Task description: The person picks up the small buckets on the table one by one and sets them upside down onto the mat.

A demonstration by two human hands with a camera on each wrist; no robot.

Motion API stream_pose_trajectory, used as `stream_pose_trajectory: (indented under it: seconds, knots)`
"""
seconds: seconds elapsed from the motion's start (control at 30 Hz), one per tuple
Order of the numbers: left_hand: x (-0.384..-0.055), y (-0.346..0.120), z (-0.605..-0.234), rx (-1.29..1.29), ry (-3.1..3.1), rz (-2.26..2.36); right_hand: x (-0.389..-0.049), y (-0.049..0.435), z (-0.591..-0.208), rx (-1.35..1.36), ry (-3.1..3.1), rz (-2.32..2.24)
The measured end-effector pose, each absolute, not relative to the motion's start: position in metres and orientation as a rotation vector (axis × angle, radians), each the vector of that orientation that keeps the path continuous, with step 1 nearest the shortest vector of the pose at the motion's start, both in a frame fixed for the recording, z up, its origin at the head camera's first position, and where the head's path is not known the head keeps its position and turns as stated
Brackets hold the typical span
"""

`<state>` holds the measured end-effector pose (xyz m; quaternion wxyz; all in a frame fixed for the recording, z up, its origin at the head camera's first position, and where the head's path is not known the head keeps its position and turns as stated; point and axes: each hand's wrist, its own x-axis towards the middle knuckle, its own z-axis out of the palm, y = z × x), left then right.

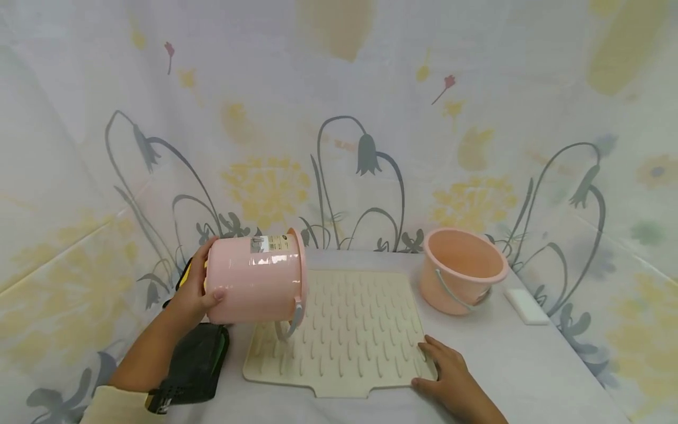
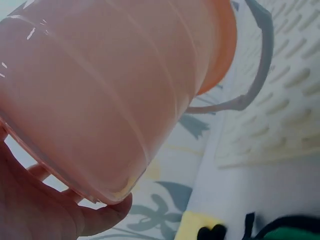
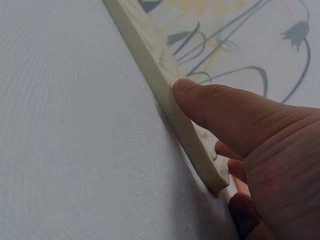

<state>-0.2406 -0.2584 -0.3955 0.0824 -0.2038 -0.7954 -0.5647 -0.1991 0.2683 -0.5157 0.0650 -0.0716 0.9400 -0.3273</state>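
Observation:
A glossy pink bucket (image 1: pixel 254 280) lies tipped on its side in the air, its mouth facing right, above the left part of a cream ridged mat (image 1: pixel 344 324). My left hand (image 1: pixel 196 291) grips it round the base, with the thumb on the near side. From its rim a grey handle (image 2: pixel 262 55) hangs down, as the left wrist view shows. At the mat's near right corner, my right hand (image 1: pixel 447 371) holds the edge. Its thumb (image 3: pixel 205 102) presses the near rim, while the other fingers bend about the corner, partly hidden in the right wrist view.
A second pink bucket (image 1: pixel 458 282) stands upright right of the mat, its handle lowered. Beside it lies a white block (image 1: pixel 526 306). A black item with green edging (image 1: pixel 201 362) sits under the left forearm. Behind the white-covered table hangs a flower-printed cloth (image 1: pixel 349 118).

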Motion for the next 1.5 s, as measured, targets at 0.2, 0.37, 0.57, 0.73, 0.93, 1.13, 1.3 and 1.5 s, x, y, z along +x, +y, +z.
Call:
stream_pose_trajectory:
  seconds: [0.2, 0.37, 0.57, 0.73, 0.93, 1.13, 1.3, 1.5]
  knots:
    - [-0.24, -0.272, -0.378, -0.565, -2.477, -1.538, -0.198, 0.269, -0.517, -0.213, 2.847, -0.973]
    - [-0.241, -0.28, -0.365, -0.575, -2.532, -1.478, -0.199, 0.27, -0.516, -0.204, 2.853, -0.983]
    - [-0.243, -0.288, -0.352, -0.607, -2.577, -1.312, -0.199, 0.27, -0.514, -0.227, 2.851, -0.985]
    - [-0.25, -0.287, -0.338, -0.592, -2.659, -1.158, -0.199, 0.269, -0.512, -0.219, 2.853, -0.985]
    - [-0.26, -0.271, -0.326, -0.669, -2.764, -0.986, -0.198, 0.269, -0.512, -0.221, 2.851, -0.992]
    - [-0.27, -0.248, -0.326, -0.726, -2.809, -0.85, -0.198, 0.27, -0.514, -0.227, 2.85, -1.017]
    - [-0.277, -0.229, -0.332, -0.774, -2.82, -0.781, -0.198, 0.271, -0.517, -0.258, 2.861, -1.002]
    - [-0.283, -0.214, -0.345, -0.758, -2.888, -0.758, -0.198, 0.272, -0.518, -0.254, 2.857, -1.001]
